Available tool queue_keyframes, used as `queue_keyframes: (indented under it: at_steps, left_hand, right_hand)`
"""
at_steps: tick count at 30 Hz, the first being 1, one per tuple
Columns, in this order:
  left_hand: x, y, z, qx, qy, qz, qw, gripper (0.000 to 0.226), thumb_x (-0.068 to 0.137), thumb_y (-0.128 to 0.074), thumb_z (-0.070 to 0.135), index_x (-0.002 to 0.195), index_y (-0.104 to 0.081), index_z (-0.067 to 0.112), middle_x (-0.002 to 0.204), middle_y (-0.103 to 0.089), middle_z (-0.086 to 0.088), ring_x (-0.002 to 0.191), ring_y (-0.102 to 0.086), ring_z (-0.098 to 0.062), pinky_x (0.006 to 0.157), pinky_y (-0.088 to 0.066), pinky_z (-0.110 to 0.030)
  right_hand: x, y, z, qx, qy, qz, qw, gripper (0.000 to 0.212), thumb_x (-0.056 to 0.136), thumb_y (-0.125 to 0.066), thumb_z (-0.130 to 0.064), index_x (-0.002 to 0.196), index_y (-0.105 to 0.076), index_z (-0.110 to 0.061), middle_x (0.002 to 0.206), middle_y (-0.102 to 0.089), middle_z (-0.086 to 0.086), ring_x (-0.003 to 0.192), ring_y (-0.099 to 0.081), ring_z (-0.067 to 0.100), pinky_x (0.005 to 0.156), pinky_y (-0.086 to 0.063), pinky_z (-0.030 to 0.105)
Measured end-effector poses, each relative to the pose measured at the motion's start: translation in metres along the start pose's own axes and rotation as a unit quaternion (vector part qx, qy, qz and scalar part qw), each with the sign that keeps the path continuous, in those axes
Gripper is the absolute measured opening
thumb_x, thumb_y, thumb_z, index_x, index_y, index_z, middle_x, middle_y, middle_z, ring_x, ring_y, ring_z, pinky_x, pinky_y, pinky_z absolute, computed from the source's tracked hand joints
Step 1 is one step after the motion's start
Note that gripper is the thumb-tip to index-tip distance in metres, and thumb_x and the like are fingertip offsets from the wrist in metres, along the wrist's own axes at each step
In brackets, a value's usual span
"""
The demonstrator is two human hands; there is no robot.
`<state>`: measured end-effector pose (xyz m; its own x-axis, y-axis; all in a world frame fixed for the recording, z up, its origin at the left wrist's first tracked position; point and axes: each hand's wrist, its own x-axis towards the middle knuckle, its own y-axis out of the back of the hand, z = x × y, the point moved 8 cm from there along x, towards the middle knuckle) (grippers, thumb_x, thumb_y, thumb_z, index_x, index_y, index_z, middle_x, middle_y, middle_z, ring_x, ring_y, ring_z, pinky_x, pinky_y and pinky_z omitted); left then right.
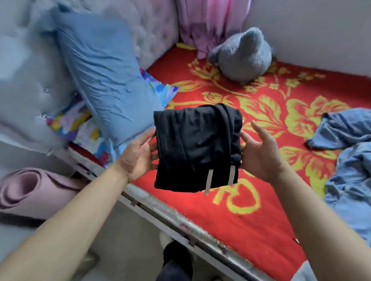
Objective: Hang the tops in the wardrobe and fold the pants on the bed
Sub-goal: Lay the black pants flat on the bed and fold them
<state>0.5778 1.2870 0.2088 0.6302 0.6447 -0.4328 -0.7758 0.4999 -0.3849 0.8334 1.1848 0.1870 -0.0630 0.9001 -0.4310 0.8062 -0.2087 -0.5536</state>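
A folded bundle of black pants (196,147) with two grey drawstring ends hangs just above the red and yellow flowered blanket (251,222) of the bed. My left hand (137,156) touches its left edge, palm turned towards it and fingertips against the fabric. On the other side, my right hand (261,152) has its thumb against the right edge and its fingers spread and fairly straight. The bundle sits between the two palms. Neither hand wraps round the cloth.
Crumpled blue garments (357,164) lie on the bed's right side. A blue pillow (101,74) leans on the padded headboard at left, over a colourful pillow (73,120). A grey plush toy (244,55) sits by the pink curtain (207,18). A rolled pink mat (29,191) lies on the floor.
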Motion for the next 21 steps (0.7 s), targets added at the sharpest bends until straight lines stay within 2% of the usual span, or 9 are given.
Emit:
queue_keyframes:
  at_steps: [2,4,6,8,11,14,18,21]
  left_hand:
    - [-0.052,0.017,0.016,-0.025,-0.038,0.047,0.998,0.030,0.092,-0.050,0.051,0.109,-0.068,0.034,0.088,-0.053,0.002,0.074,-0.053,-0.018,0.070,-0.042,-0.036]
    - [-0.105,0.034,0.027,-0.033,-0.065,0.094,0.993,0.030,0.092,-0.052,0.048,0.109,-0.070,0.029,0.083,-0.054,0.002,0.069,-0.055,-0.017,0.066,-0.047,-0.035]
    - [-0.159,0.050,0.038,-0.040,-0.087,0.138,0.986,0.031,0.091,-0.054,0.048,0.108,-0.066,0.025,0.080,-0.052,0.003,0.066,-0.056,-0.016,0.060,-0.049,-0.033]
    - [-0.211,0.065,0.050,-0.044,-0.116,0.172,0.977,0.032,0.092,-0.053,0.049,0.104,-0.066,0.023,0.077,-0.051,0.003,0.062,-0.054,-0.015,0.056,-0.045,-0.030]
    - [-0.289,0.090,0.068,-0.034,-0.165,0.218,0.961,0.041,0.091,-0.053,0.051,0.114,-0.069,0.021,0.076,-0.049,0.003,0.065,-0.047,-0.014,0.063,-0.037,-0.033]
    - [-0.366,0.114,0.084,-0.014,-0.214,0.249,0.944,0.044,0.092,-0.052,0.053,0.119,-0.071,0.024,0.078,-0.055,0.003,0.069,-0.050,-0.015,0.065,-0.045,-0.031]
    - [-0.476,0.157,0.093,0.001,-0.258,0.296,0.920,0.050,0.081,-0.063,0.060,0.120,-0.071,0.030,0.087,-0.062,0.002,0.077,-0.059,-0.017,0.074,-0.048,-0.037]
    - [-0.567,0.190,0.094,-0.002,-0.297,0.326,0.897,0.053,0.080,-0.067,0.058,0.123,-0.069,0.027,0.095,-0.070,0.003,0.080,-0.068,-0.014,0.070,-0.055,-0.033]
  right_hand:
    - [-0.001,-0.043,-0.005,-0.020,-0.009,-0.046,0.999,0.071,0.078,-0.056,-0.072,0.137,-0.058,-0.033,0.109,-0.058,0.008,0.088,-0.061,0.027,0.081,-0.042,0.043]
    - [-0.001,-0.092,-0.005,-0.055,-0.022,-0.098,0.993,0.074,0.078,-0.056,-0.072,0.140,-0.055,-0.033,0.107,-0.063,0.007,0.083,-0.064,0.024,0.080,-0.044,0.042]
    - [-0.001,-0.144,-0.002,-0.088,-0.032,-0.136,0.986,0.072,0.077,-0.057,-0.071,0.138,-0.058,-0.033,0.101,-0.066,0.005,0.081,-0.063,0.023,0.078,-0.044,0.041]
    - [-0.003,-0.198,0.004,-0.115,-0.036,-0.165,0.979,0.067,0.077,-0.057,-0.069,0.132,-0.062,-0.032,0.095,-0.061,0.005,0.079,-0.057,0.023,0.077,-0.040,0.041]
    - [-0.012,-0.281,0.017,-0.153,-0.032,-0.214,0.964,0.057,0.079,-0.058,-0.066,0.126,-0.063,-0.034,0.082,-0.056,0.002,0.066,-0.053,0.019,0.068,-0.041,0.036]
    - [-0.029,-0.361,0.036,-0.191,-0.022,-0.262,0.946,0.052,0.081,-0.056,-0.066,0.123,-0.066,-0.037,0.078,-0.055,-0.001,0.063,-0.053,0.016,0.064,-0.046,0.033]
    - [-0.062,-0.466,0.075,-0.232,-0.015,-0.329,0.915,0.063,0.070,-0.066,-0.072,0.125,-0.067,-0.039,0.082,-0.054,-0.001,0.067,-0.052,0.017,0.062,-0.051,0.031]
    - [-0.090,-0.548,0.114,-0.253,-0.010,-0.375,0.891,0.070,0.069,-0.068,-0.071,0.132,-0.062,-0.042,0.089,-0.059,-0.001,0.073,-0.053,0.018,0.065,-0.048,0.032]
